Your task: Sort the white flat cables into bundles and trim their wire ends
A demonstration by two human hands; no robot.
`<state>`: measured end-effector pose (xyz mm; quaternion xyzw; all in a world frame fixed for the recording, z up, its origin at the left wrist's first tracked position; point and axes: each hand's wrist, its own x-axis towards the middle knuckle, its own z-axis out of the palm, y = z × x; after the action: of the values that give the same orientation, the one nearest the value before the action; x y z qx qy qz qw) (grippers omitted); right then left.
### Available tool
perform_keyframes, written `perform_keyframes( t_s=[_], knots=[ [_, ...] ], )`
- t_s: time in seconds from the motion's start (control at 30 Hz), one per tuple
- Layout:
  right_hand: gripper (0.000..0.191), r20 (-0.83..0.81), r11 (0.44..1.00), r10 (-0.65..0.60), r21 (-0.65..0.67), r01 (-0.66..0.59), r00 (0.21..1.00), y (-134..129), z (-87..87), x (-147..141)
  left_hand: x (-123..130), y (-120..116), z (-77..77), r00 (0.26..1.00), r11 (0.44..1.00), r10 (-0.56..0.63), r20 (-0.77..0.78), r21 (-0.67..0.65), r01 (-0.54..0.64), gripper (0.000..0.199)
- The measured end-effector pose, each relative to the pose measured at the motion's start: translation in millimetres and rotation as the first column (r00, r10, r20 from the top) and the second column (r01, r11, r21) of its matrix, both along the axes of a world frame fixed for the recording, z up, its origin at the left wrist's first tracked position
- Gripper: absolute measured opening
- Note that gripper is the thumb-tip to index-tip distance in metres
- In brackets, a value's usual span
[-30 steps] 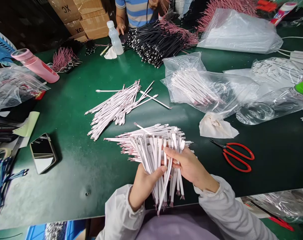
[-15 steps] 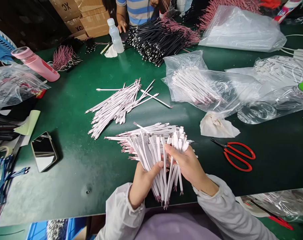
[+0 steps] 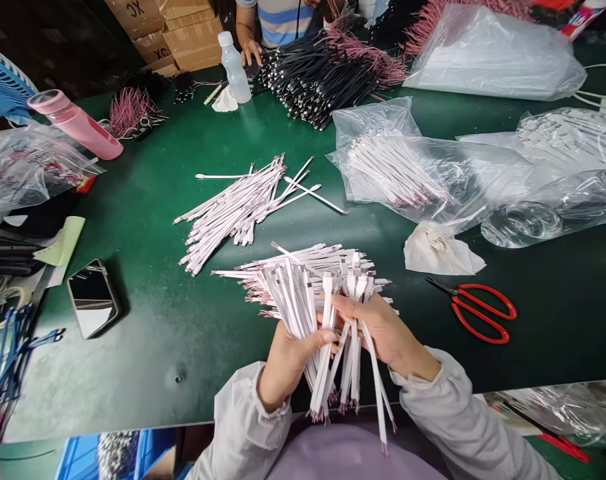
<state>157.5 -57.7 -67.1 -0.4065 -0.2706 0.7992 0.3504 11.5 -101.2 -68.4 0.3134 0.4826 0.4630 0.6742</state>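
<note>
My left hand (image 3: 293, 357) is closed around a bunch of short white USB cables (image 3: 289, 293), its thumb lying across them. Beside it, my right hand (image 3: 380, 327) grips more white cables (image 3: 355, 333), with the thumb near the connector ends. The connectors point up and away from me; the pinkish bare wire ends hang down by the table edge. Just beyond my hands, a flat pile of white cables (image 3: 323, 257) lies on the green table (image 3: 183, 320). Farther off rests a second loose pile of white cables (image 3: 233, 207).
Red-handled scissors (image 3: 485, 310) and a crumpled white cloth (image 3: 440, 250) lie to the right. Behind them are a plastic bag of cables (image 3: 393, 167) and a clear bottle (image 3: 547, 217). A phone (image 3: 93, 300) lies left. Black cables (image 3: 317, 80) are heaped before another person (image 3: 277, 23).
The cables in my hands have spread into separate groups, and a few now slant down to the right below my right hand. The view has shifted slightly.
</note>
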Motion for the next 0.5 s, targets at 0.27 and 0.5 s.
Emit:
perform_keyframes(
  t_s=[0.27,0.5],
  knots=[
    [0.022,0.215,0.937,-0.253,0.297,0.184,0.943,0.4,1.5,-6.4,-0.6,-4.1,-4.2,0.995,0.997,0.048,-0.083,-0.056,-0.053,0.026],
    [0.021,0.255,0.914,-0.291,0.359,0.189,0.922,-0.8,-5.0,-5.5,-2.3,-4.8,-8.2,0.984,0.995,0.09,-0.153,-0.017,-0.094,0.04]
  ],
)
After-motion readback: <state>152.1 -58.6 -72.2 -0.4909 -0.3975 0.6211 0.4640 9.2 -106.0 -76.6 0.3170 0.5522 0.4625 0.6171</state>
